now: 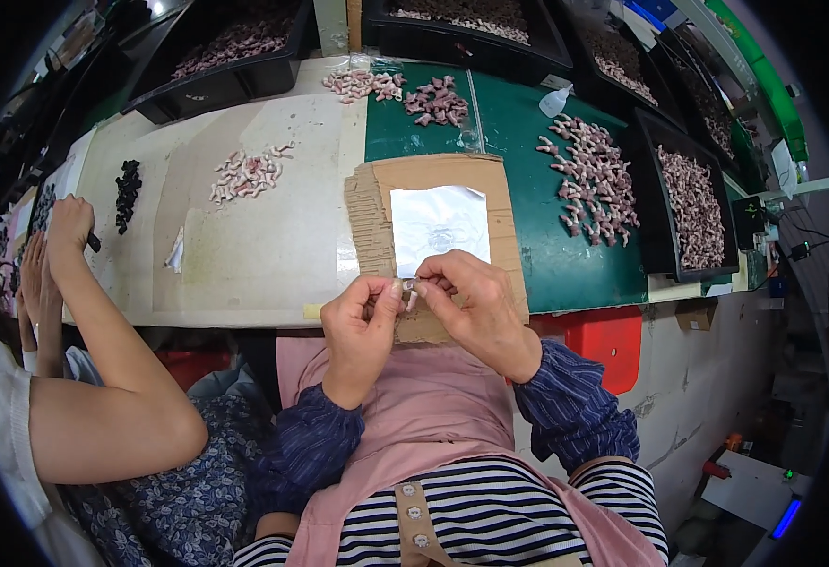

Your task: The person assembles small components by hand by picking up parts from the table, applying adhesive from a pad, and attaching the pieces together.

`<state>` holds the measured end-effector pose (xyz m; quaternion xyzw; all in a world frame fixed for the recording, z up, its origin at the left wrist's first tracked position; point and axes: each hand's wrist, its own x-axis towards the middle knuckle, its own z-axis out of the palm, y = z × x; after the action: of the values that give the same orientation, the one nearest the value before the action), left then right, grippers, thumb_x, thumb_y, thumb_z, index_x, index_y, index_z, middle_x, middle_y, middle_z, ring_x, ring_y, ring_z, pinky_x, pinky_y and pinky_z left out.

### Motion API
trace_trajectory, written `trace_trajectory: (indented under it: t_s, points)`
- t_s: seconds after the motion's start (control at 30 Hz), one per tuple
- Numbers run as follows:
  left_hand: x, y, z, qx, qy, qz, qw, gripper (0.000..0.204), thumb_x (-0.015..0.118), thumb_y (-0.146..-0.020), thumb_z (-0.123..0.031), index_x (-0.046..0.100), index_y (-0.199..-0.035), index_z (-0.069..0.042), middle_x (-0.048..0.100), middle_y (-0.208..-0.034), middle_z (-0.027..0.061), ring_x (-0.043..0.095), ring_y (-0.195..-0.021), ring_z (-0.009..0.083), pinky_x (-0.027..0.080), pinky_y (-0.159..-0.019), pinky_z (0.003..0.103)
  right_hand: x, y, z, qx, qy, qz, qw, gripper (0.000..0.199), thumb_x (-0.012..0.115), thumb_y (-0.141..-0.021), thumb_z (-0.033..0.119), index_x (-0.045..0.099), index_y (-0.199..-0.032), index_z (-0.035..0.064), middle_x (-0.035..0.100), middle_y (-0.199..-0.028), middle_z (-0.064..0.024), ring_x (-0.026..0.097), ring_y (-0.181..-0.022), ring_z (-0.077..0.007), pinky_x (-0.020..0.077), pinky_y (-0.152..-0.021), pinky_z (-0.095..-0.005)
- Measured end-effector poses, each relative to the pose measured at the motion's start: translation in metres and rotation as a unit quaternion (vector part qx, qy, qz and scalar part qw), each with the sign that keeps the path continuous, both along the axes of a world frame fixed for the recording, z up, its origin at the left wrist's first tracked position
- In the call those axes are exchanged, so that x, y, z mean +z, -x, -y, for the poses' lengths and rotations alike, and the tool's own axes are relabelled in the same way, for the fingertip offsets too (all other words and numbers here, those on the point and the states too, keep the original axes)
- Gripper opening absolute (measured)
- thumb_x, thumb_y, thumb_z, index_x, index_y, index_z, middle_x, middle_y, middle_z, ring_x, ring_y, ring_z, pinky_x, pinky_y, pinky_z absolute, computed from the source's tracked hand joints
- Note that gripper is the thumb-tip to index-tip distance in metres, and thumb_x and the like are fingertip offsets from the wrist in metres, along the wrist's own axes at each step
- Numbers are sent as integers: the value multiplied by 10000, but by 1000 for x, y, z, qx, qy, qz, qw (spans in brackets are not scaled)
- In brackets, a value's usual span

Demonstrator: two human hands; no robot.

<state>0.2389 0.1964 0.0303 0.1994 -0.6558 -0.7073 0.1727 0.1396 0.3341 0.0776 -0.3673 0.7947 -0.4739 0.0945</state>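
Between the fingertips of both my hands is a small white-and-pink curved piece (412, 300), too small to make out fully. My left hand (356, 326) pinches it from the left, thumb against forefinger. From the other side my right hand (481, 300) grips it with thumb and fingers. Both hands are over the near edge of a brown cardboard sheet (507, 217). A white paper sheet (440, 222) lies on the cardboard just beyond my fingers. Similar pinkish pieces form a large pile (594, 180) on the green mat (528, 246) to the right.
Smaller piles of pieces (249, 175) lie left and at the back (436, 101), plus a row of black pieces (127, 196). Black bins (216, 94) line the far side; another bin (654, 227) stands right. A small white bottle (554, 101) is nearby. A co-worker's hand (72, 222) is left.
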Motion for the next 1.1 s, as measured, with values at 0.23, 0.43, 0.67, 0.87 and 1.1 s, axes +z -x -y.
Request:
trace_trajectory:
  t_s: [0.23,0.43,0.67,0.87,1.1]
  points:
    - [-3,-1,-13,26,173,-24,984,71,642,-950,-30,666,-910,23,684,-735,110,642,-650,146,512,-611,299,-17,-17,-6,-30,37,-80,996,108,687,-874,-16,652,-976,-29,664,-868,-132,683,-749,-232,541,-652,-332]
    - [-5,-1,-14,13,165,-32,986,92,623,-976,-40,661,-942,36,657,-735,66,600,-668,122,502,-638,283,-22,-10,-15,-25,75,-43,996,112,684,-883,-11,641,-985,-23,653,-878,-135,679,-739,-232,537,-649,-334]
    - [0,14,0,-6,18,-22,1000,200,656,-979,-51,631,-1164,21,623,-982,15,565,-897,72,466,-789,203,-22,43,-81,-205,90,-66,972,137,685,-880,-28,664,-1016,-21,699,-910,-107,700,-791,-170,557,-707,-296]
    - [-6,17,3,-2,35,-36,999,180,650,-976,-35,620,-1144,24,614,-986,10,561,-904,71,464,-804,200,-42,124,-110,-285,17,-273,919,168,693,-839,-61,625,-982,-7,656,-913,-124,674,-784,-251,531,-671,-336]
    - [-8,15,33,59,52,-44,996,185,634,-985,-36,628,-1159,27,621,-981,11,553,-871,68,472,-788,209,-51,132,-112,-188,-134,-370,900,178,635,-818,-59,612,-980,11,635,-1045,-144,629,-973,-339,509,-838,-419]
